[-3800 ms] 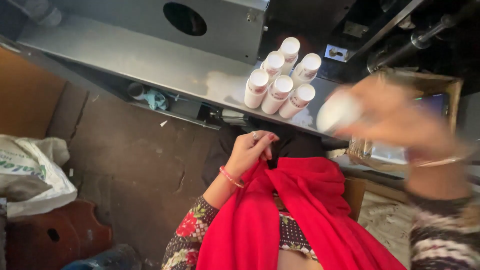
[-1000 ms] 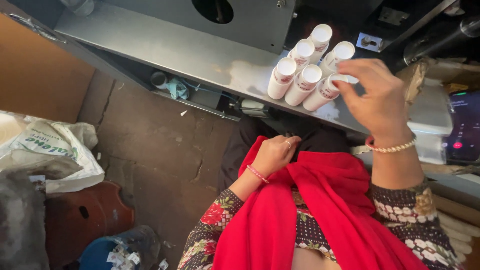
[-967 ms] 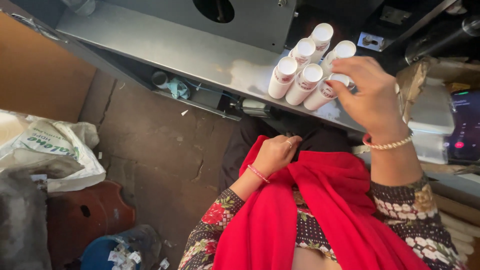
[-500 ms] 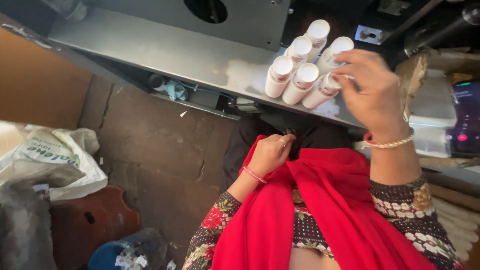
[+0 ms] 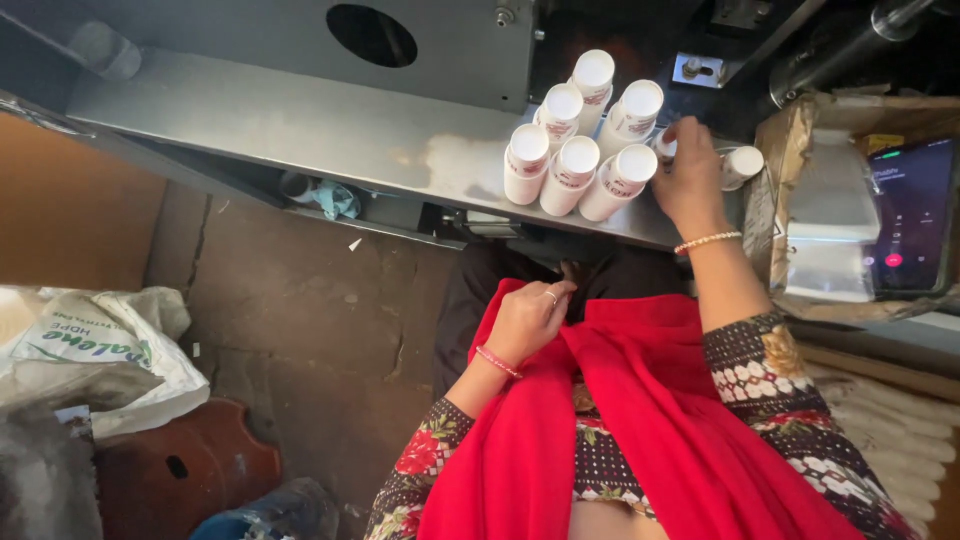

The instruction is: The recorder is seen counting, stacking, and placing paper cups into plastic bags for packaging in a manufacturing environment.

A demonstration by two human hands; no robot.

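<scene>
Several white round-capped bottles stand packed together on a grey metal shelf in front of me. My right hand is at the right side of the group, its fingers closed around one more white bottle that touches the cluster. Another white bottle lies on its side just right of that hand. My left hand rests in my lap, its fingers curled into the red cloth draped over me. I wear a bead bracelet on the right wrist and a red band on the left.
A grey machine panel with a round hole rises behind the shelf. A brown box with plastic-wrapped goods and a lit phone sits at the right. White sacks and a brown stool lie on the stone floor at the left.
My right hand has moved from over the bottles to the right side of the group, and a bottle now shows lying beside it. My left hand has stayed in my lap.
</scene>
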